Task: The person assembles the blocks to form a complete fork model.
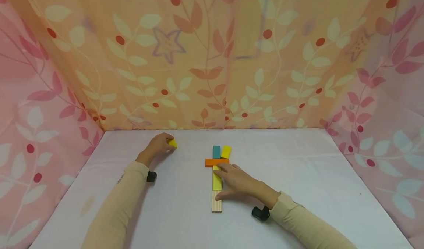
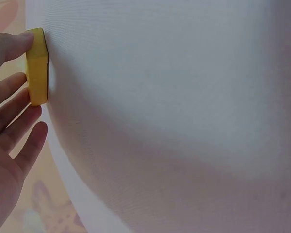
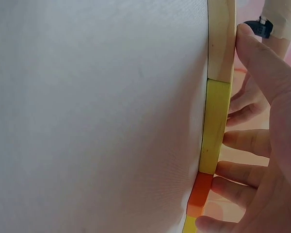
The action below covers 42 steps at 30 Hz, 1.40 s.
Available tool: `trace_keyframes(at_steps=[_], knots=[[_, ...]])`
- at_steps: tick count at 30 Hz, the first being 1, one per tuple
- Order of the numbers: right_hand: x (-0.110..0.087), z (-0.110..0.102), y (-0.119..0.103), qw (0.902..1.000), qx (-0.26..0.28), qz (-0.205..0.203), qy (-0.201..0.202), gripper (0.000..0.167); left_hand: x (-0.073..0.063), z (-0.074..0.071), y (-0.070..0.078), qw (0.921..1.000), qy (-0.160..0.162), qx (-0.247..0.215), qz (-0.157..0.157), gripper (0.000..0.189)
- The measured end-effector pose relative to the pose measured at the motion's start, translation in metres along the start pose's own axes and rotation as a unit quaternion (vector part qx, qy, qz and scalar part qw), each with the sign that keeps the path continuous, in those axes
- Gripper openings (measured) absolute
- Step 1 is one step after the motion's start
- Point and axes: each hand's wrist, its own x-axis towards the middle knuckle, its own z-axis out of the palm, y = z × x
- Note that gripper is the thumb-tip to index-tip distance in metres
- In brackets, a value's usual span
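At the far left of the table, my left hand (image 1: 159,145) pinches a small yellow block (image 2: 38,73) between thumb and fingers, low at the tabletop. My right hand (image 1: 243,182) lies over a line of wooden blocks, fingers spread and fairly straight. Its fingertips touch the orange block (image 3: 200,191) and the long yellow block (image 1: 216,182); the thumb is at the plain wood block (image 1: 216,206). The orange block lies crosswise above the long yellow one. Beyond it are a teal block (image 1: 216,151) and a slightly tilted yellow block (image 1: 226,151), side by side.
The blocks lie on a white-covered table (image 1: 185,212). A floral curtain (image 1: 212,57) rises along the back edge and both sides. Each wrist wears a black camera, such as the one beside the right sleeve (image 1: 304,216).
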Motion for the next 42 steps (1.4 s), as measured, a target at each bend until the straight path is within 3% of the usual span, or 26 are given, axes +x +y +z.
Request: trace_keyframes(at_steps=[18, 29, 42], knots=[[0.002, -0.001, -0.002, 1.0, 0.003, 0.002, -0.006, 0.094, -0.001, 0.002, 0.009, 0.9999, 0.009, -0.004, -0.004, 0.056], [0.001, 0.001, -0.001, 0.9997, -0.006, 0.018, -0.012, 0.095, -0.001, 0.015, 0.03, 0.9993, 0.019, -0.028, 0.014, 0.055], [0.0, 0.0, 0.0, 0.9999, -0.009, 0.009, -0.008, 0.096, -0.001, 0.03, 0.054, 0.9982, 0.019, -0.054, 0.018, 0.055]])
